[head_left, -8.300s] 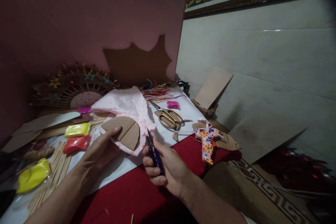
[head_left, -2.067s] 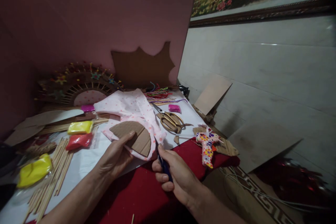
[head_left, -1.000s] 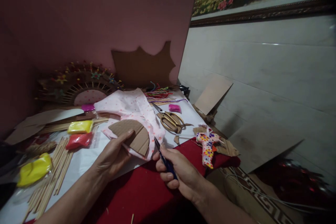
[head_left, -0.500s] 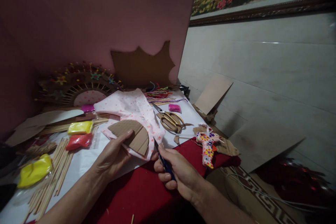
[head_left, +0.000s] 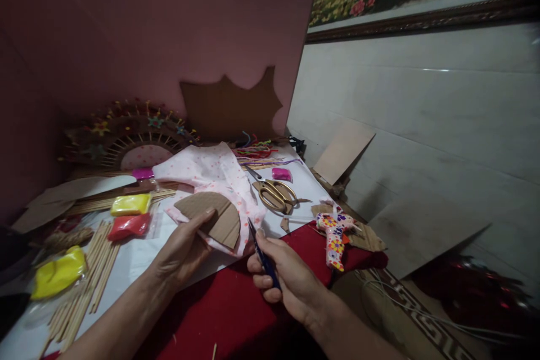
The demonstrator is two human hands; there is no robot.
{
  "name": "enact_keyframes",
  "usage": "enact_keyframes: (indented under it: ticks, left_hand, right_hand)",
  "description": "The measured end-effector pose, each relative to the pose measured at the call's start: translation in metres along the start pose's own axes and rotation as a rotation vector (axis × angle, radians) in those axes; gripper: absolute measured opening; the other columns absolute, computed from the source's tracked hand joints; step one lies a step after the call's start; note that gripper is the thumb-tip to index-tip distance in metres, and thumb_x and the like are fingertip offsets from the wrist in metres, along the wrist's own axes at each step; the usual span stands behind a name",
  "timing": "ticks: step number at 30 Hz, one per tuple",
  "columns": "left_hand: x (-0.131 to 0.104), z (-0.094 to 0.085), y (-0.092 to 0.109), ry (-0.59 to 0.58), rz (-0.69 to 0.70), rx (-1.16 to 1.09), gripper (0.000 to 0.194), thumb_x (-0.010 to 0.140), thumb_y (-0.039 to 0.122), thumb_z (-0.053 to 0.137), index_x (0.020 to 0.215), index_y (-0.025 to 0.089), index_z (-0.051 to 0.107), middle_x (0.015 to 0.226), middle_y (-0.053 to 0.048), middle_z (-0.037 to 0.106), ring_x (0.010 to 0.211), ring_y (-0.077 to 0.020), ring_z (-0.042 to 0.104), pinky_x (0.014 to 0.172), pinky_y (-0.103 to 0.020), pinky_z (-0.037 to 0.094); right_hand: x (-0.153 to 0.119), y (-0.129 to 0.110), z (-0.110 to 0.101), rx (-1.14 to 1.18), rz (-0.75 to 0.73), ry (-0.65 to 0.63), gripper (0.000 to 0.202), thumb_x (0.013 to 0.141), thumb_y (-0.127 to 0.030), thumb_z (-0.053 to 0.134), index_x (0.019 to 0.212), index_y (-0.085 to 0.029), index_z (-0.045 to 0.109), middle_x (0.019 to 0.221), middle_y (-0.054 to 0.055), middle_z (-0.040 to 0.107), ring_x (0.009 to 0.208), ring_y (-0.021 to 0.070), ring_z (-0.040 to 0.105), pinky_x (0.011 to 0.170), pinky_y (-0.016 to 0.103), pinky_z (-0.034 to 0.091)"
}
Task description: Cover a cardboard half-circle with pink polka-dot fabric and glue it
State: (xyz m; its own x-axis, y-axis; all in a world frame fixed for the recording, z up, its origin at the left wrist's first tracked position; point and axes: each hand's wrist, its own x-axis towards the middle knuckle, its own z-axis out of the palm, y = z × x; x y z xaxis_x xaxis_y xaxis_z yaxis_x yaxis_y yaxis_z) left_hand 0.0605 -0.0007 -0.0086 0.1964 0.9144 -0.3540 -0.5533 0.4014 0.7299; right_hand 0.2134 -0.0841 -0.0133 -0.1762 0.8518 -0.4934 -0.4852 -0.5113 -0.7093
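My left hand [head_left: 182, 254] pinches a half-round piece of corrugated cardboard [head_left: 217, 216] together with white cloth printed with pink dots [head_left: 206, 163]. The cloth lies under the cardboard and spreads behind it across the table. My right hand [head_left: 280, 273] is closed around a slim dark blue tool [head_left: 266, 263] with a dark pointed tip; its exact kind is unclear. The tip points up beside the cloth's right edge, just right of the cardboard. Gold-handled scissors [head_left: 276, 194] lie behind my right hand. A flower-patterned glue gun [head_left: 335, 236] rests on the right.
Yellow [head_left: 130, 204] and red clay packs [head_left: 129, 226] lie left, near wooden sticks [head_left: 99, 264]. A decorated half-round piece [head_left: 147, 124] and a scalloped cardboard sheet [head_left: 230, 104] stand against the wall. Red cloth [head_left: 202, 304] covers the table's front edge. Cables [head_left: 405, 304] trail at right.
My right hand and the blue tool have shifted very slightly, with the tip a little further right. My left hand keeps its hold on the cardboard and cloth.
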Motion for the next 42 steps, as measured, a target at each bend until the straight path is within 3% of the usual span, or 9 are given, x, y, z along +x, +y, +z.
enact_keyframes:
  ticks: [13,19,24,30,32,36,39,42]
  left_hand:
    - [0.002,-0.002,-0.001,-0.008,-0.045,-0.013,0.027,0.079,0.003,0.057,0.105,0.010,0.062,0.099,-0.013,0.069,0.080,-0.0197,0.068,0.074,-0.033,0.058]
    - [0.000,0.000,0.003,0.018,-0.038,-0.025,0.029,0.080,0.002,0.054,0.107,0.009,0.060,0.092,-0.013,0.070,0.076,-0.0225,0.069,0.067,-0.036,0.060]
    - [0.001,0.002,0.001,0.008,-0.047,-0.052,0.028,0.079,0.001,0.055,0.106,0.008,0.061,0.091,-0.013,0.071,0.075,-0.0200,0.070,0.069,-0.031,0.060]
    - [0.001,0.004,0.004,0.032,-0.008,-0.041,0.028,0.081,0.000,0.051,0.107,0.007,0.059,0.082,-0.012,0.072,0.068,-0.0230,0.070,0.062,-0.036,0.061]
    - [0.001,0.004,0.005,0.035,-0.011,-0.051,0.030,0.081,0.000,0.050,0.109,0.008,0.059,0.081,-0.012,0.072,0.069,-0.0239,0.071,0.063,-0.038,0.061]
    - [0.001,0.005,0.004,0.019,-0.034,-0.054,0.031,0.081,0.000,0.049,0.111,0.008,0.057,0.082,-0.013,0.071,0.072,-0.0247,0.071,0.067,-0.038,0.061]
    - [0.001,0.005,0.004,0.005,-0.067,-0.046,0.030,0.081,0.002,0.050,0.110,0.007,0.057,0.088,-0.015,0.071,0.076,-0.0237,0.070,0.070,-0.037,0.060]
    - [0.001,0.003,0.002,0.008,-0.050,-0.014,0.027,0.080,0.001,0.052,0.105,0.009,0.059,0.091,-0.014,0.071,0.075,-0.0224,0.070,0.069,-0.036,0.060]
  right_hand:
    - [-0.001,0.004,0.000,0.009,-0.020,-0.031,0.034,0.085,-0.053,0.051,0.082,-0.021,0.039,0.063,-0.006,0.044,0.040,0.0012,0.030,0.036,0.013,0.012]
    - [-0.002,0.005,0.001,0.017,-0.014,0.005,0.037,0.084,-0.056,0.051,0.083,-0.020,0.042,0.062,-0.006,0.045,0.039,0.0008,0.030,0.036,0.013,0.013]
    - [-0.003,0.003,0.001,0.044,-0.049,-0.006,0.038,0.082,-0.056,0.054,0.082,-0.021,0.042,0.063,-0.006,0.045,0.041,0.0010,0.032,0.036,0.013,0.014]
    - [-0.022,0.005,-0.009,-0.096,0.012,-0.001,0.040,0.075,-0.054,0.064,0.088,-0.019,0.048,0.055,-0.008,0.044,0.036,-0.0008,0.021,0.034,0.014,0.005]
    - [-0.024,0.004,-0.013,-0.102,-0.063,0.091,0.040,0.073,-0.052,0.067,0.085,-0.018,0.048,0.051,-0.009,0.043,0.034,-0.0008,0.019,0.032,0.014,0.005]
    - [-0.007,-0.010,-0.011,-0.012,-0.385,0.347,0.045,0.066,-0.052,0.071,0.085,-0.016,0.051,0.066,-0.004,0.054,0.035,-0.0009,0.033,0.031,0.013,0.009]
    - [0.015,-0.022,-0.003,0.003,-0.316,0.255,0.046,0.061,-0.047,0.076,0.082,-0.018,0.048,0.065,-0.004,0.054,0.038,0.0029,0.046,0.030,0.013,0.009]
    - [0.031,-0.027,0.004,-0.007,-0.290,0.157,0.041,0.058,-0.037,0.078,0.075,-0.019,0.046,0.050,-0.011,0.042,0.032,0.0001,0.030,0.031,0.014,0.007]
